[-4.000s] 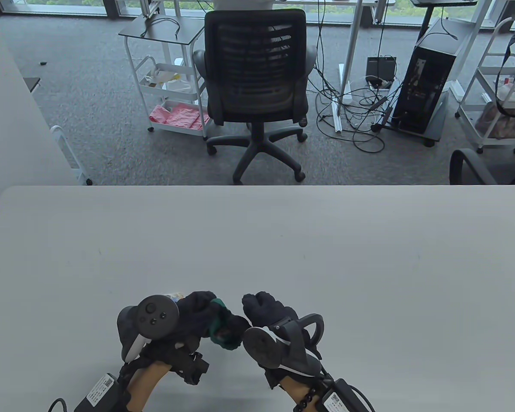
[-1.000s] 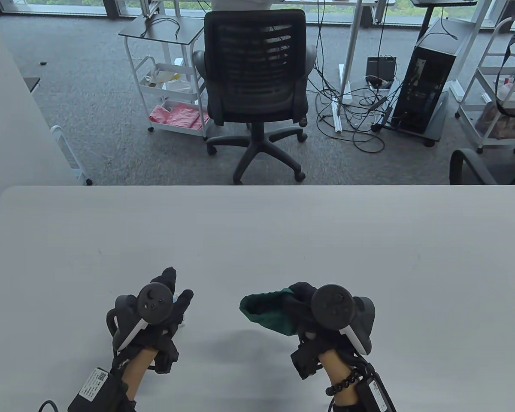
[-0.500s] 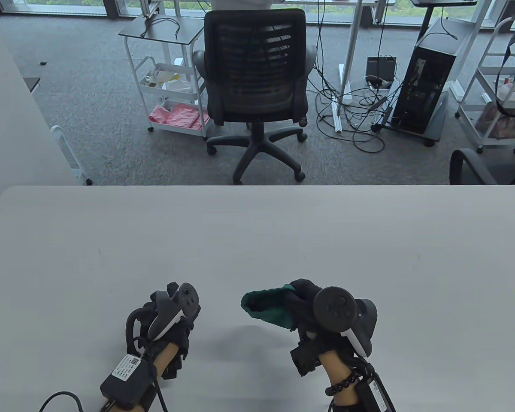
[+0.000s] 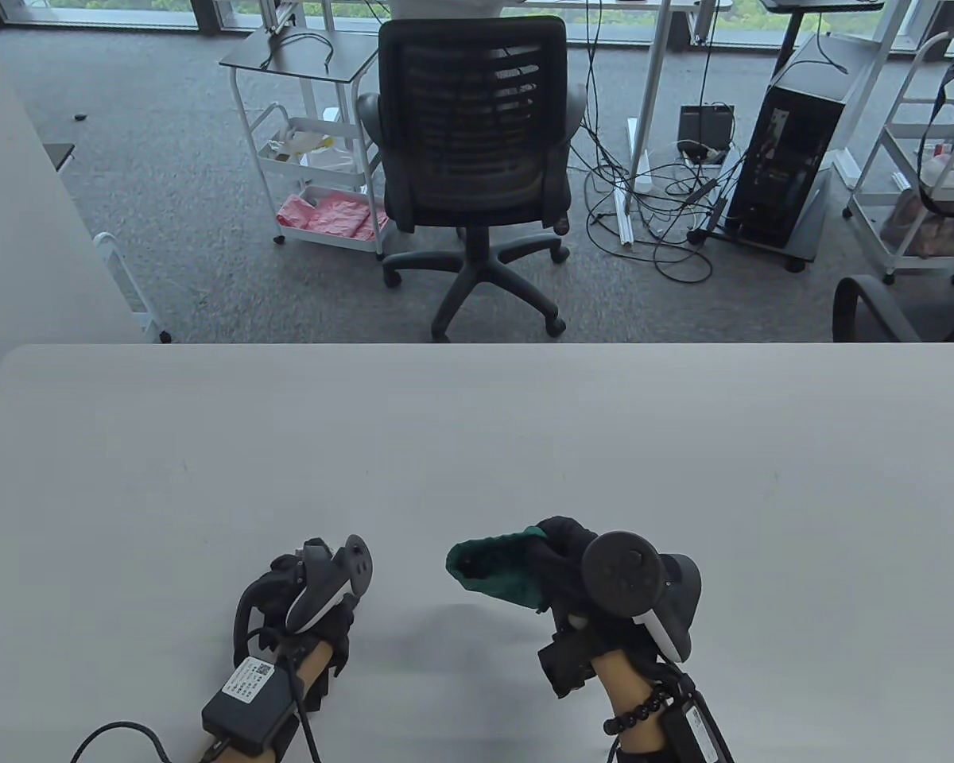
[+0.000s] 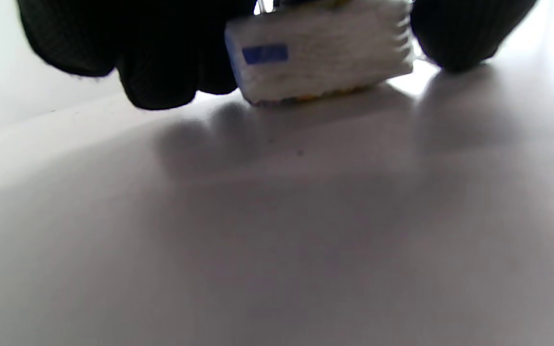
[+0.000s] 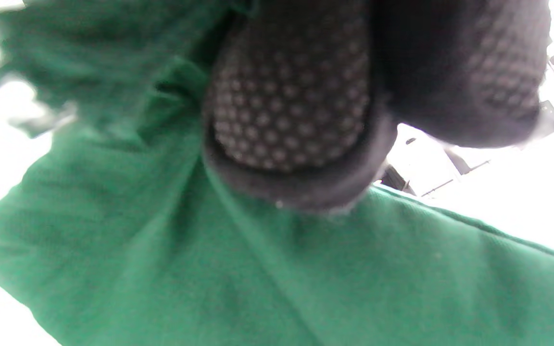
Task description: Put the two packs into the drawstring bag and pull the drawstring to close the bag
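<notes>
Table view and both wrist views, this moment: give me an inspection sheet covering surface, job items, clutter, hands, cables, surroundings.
Surface: grey table, bare apart from the hands.
Job's things: green drawstring bag held up, mouth facing the left hand; one white pack with a blue mark just above the table; second pack not seen.
Clutter: nothing seen on the table.
Grippers: left hand grips the pack between fingers and thumb; right hand pinches the bag's cloth.
Cables: a black lead runs from the left wrist unit.
Surroundings: office chair, white carts, computer tower, floor cables.
</notes>
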`<state>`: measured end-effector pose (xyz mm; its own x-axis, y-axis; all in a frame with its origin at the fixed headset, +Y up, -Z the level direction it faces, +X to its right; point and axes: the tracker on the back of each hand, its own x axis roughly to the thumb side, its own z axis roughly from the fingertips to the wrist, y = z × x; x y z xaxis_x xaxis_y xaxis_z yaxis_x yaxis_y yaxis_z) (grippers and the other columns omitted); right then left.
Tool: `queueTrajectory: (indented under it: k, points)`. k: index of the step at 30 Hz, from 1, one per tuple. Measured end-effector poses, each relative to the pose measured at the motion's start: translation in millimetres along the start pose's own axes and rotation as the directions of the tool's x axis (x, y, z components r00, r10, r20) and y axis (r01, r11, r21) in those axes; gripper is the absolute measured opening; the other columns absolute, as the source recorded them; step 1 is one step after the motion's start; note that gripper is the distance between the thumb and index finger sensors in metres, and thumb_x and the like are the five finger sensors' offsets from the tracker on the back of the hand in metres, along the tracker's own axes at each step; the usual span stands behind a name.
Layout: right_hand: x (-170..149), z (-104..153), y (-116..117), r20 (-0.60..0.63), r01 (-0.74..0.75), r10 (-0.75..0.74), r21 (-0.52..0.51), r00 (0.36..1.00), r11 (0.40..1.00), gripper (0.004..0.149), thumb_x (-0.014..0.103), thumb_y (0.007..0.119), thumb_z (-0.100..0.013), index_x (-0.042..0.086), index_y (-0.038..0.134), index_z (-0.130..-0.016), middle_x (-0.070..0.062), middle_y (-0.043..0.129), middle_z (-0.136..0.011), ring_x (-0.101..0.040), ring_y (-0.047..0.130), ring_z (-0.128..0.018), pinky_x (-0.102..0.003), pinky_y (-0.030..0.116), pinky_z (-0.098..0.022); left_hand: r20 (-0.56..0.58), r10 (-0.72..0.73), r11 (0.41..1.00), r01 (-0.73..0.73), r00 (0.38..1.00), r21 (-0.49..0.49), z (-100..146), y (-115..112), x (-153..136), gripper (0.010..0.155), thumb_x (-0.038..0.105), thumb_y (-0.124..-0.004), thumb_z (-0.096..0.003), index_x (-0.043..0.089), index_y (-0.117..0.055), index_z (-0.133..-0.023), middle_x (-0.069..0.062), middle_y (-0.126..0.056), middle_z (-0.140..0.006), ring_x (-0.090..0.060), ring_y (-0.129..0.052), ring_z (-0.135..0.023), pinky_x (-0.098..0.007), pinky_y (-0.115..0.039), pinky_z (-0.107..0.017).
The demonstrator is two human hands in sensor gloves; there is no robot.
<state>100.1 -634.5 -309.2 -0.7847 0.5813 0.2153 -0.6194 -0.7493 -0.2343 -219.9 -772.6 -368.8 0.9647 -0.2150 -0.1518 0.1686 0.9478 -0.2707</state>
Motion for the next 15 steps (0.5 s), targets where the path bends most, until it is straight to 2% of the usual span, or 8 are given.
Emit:
queueTrajectory:
  k: [5, 15]
  points:
    - [-1.2, 0.2, -1.4, -0.002, 0.008, -0.008, -0.003, 1.000, 1.000, 0.040, 0.034, 0.083, -0.051, 0.001, 0.093, -0.071, -0.009, 0.104, -0.042, -0.010, 0.108, -0.018, -0.032, 0.098, -0.018, -0.013, 0.022, 0.998, -0.023, 1.000, -0.052, 0.1, 0.1, 0.2, 0.074, 0.054, -0.070, -0.0548, 0.015, -0.046, -0.113, -0.035, -0.067, -0.104, -0.054, -0.085, -0.084, -0.068, -0.072, -0.061]
    - [-5.5, -0.4, -1.9, -0.017, 0.013, -0.013, 0.003, 1.000, 1.000, 0.040, 0.034, 0.083, -0.052, 0.001, 0.093, -0.071, -0.009, 0.104, -0.042, -0.010, 0.108, -0.018, -0.032, 0.098, -0.018, -0.023, 0.056, 0.996, -0.057, 0.998, -0.063, -0.8, 2.9, -5.7, 0.068, 0.046, -0.072, -0.0561, 0.018, -0.046, -0.112, -0.035, -0.065, -0.102, -0.048, -0.090, -0.077, -0.062, -0.078, -0.057]
